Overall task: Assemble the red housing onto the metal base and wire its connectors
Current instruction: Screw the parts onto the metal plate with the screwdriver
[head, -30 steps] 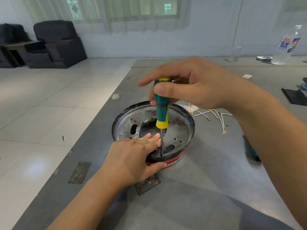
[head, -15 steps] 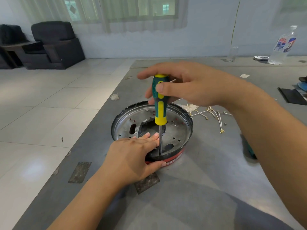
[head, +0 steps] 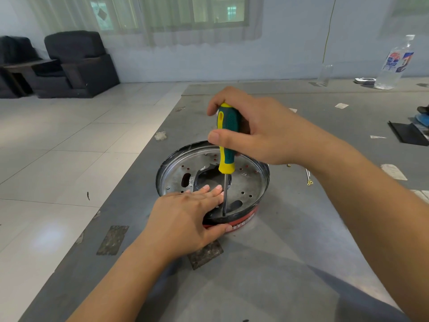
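Note:
A round metal base (head: 248, 180) with several holes lies on the grey tabletop, and the red housing (head: 241, 223) shows as a red strip under its near rim. My right hand (head: 264, 131) grips a green and yellow screwdriver (head: 226, 145) upright, its tip down near the base's front edge. My left hand (head: 185, 219) lies on the near left rim, fingers straight across the plate beside the shaft and thumb against the red housing. Loose wires with gold connectors (head: 308, 180) lie to the right, partly hidden by my right forearm.
The table's left edge (head: 130, 173) drops to a tiled floor. A dark patch (head: 205, 254) lies just in front of the base. At the far right stand a plastic bottle (head: 394, 63) and a glass (head: 325, 74); a black tray (head: 408, 133) sits at the right edge.
My right hand has shifted its fingers round the screwdriver handle, thumb now lower on the grip. The left hand and the base stay put.

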A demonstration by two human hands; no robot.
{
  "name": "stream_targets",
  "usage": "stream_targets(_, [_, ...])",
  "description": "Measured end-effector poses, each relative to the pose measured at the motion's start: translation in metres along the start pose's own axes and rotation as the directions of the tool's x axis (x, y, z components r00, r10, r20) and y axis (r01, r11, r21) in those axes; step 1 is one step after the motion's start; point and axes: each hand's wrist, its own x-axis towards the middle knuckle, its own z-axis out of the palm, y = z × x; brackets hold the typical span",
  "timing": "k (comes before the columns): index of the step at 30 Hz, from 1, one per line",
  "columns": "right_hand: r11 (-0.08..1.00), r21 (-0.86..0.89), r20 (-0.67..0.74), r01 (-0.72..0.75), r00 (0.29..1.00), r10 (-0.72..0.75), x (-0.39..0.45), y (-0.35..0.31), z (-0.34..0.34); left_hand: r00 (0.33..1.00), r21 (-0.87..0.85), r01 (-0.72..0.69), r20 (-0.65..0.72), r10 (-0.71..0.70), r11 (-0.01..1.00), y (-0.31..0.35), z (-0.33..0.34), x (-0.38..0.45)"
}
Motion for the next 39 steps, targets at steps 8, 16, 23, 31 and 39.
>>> stream_targets(8, [0.954,0.292,-0.100,-0.073,0.989,0.107,0.002,0.018,0.008,1.000,0.021,-0.010,0.016,0.009,1.000,-0.002,0.001,0.003])
stream_targets(16, [0.892,0.405,-0.270,-0.198,0.907,0.324,0.011,0.055,-0.005,0.999,0.036,-0.012,0.031,0.010,0.999,-0.001,0.003,0.002])
stream_targets(23, [0.752,0.255,-0.040,-0.607,0.771,0.636,-0.010,0.113,0.032,0.996,0.018,0.017,0.086,-0.018,1.000,0.000,-0.002,0.004])
stream_targets(31, [0.697,0.086,-0.013,-0.712,0.699,0.715,-0.019,0.134,0.053,0.976,-0.031,0.015,0.216,-0.008,0.999,-0.018,-0.011,0.005])
stream_targets(39, [0.659,0.176,0.008,-0.731,0.671,0.742,-0.030,0.115,0.062,0.925,-0.133,0.095,0.379,-0.038,0.987,-0.030,-0.028,0.005])
